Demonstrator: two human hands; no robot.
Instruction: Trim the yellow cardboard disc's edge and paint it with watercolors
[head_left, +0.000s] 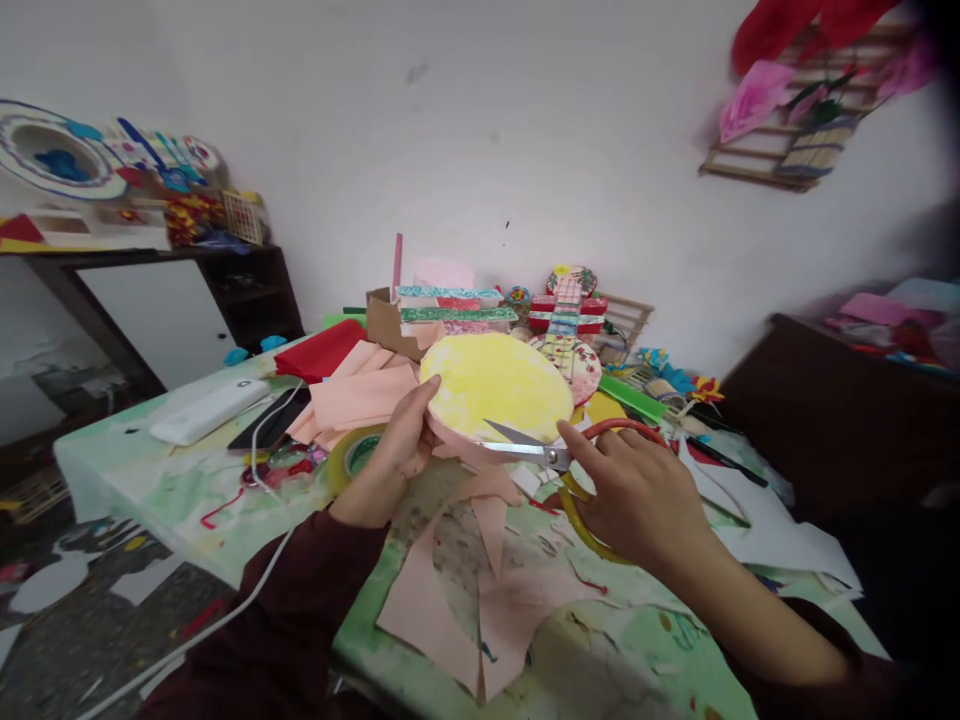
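Nearby, at the close edge of the green-and-white table [675,650]: cut pink paper [529,610], flat, pointed scraps among it. Above these, both hands at work. Right hand [634,490] closed round the scissors [553,457], red and yellow handles, blades parted and pointing left. Left hand [401,435] pinching a yellow disc [499,385] at its left edge, thumb at the rim, fingers mostly hidden below. Disc lies between the hands, slightly beyond them, face tilted up, pink along its near side; blades at that near edge, whether biting cannot be told. Left of the disc: tape roll [337,465] by the left wrist, then folded pink paper [364,400], white device [210,410] farther out. Behind: guitar-shaped craft [565,325], green-striped piece [457,314]. Farthest: dark cabinet with a pale door [154,320] at left, flower-hung wooden rack [761,170] on the wall at upper right.
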